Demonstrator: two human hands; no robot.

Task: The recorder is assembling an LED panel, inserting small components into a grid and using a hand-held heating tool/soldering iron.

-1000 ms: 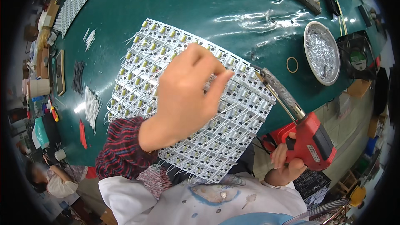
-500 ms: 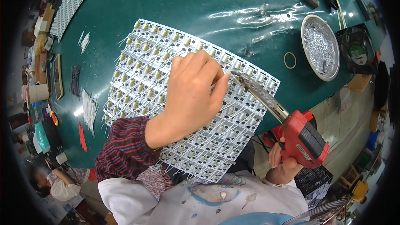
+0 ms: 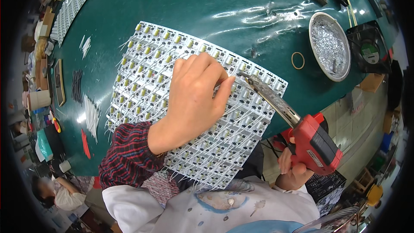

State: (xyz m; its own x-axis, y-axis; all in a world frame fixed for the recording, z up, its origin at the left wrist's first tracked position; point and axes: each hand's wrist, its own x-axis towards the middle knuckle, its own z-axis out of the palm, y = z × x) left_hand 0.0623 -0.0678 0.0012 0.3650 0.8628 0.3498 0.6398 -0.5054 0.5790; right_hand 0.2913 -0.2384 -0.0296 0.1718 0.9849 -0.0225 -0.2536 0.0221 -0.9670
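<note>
A white panel of circuit boards (image 3: 172,39), set with rows of small yellowish parts and trailing thin white wires, lies at the near edge of the green table. Over its middle is my left hand (image 3: 196,88), thumb and fingers pinched close to the surface. Whatever sits between those fingertips is too small and hidden to name. My right hand (image 3: 293,168) grips a red soldering gun (image 3: 317,146) by its handle. The gun's dark, crusted tip points left and meets the panel's upper right part, just beside my left thumb.
A bowl of silvery scraps (image 3: 330,47) stands at right, next to a black fan (image 3: 371,49). A rubber band (image 3: 297,60) lies nearby. White wires (image 3: 91,116), black wires (image 3: 77,86) and red wires (image 3: 85,143) lie at left. Another panel (image 3: 71,8) is far left. A person (image 3: 62,192) sits lower left.
The whole view has shifted slightly. My left hand stays pinched over the panel, and the soldering gun keeps almost the same place beside it.
</note>
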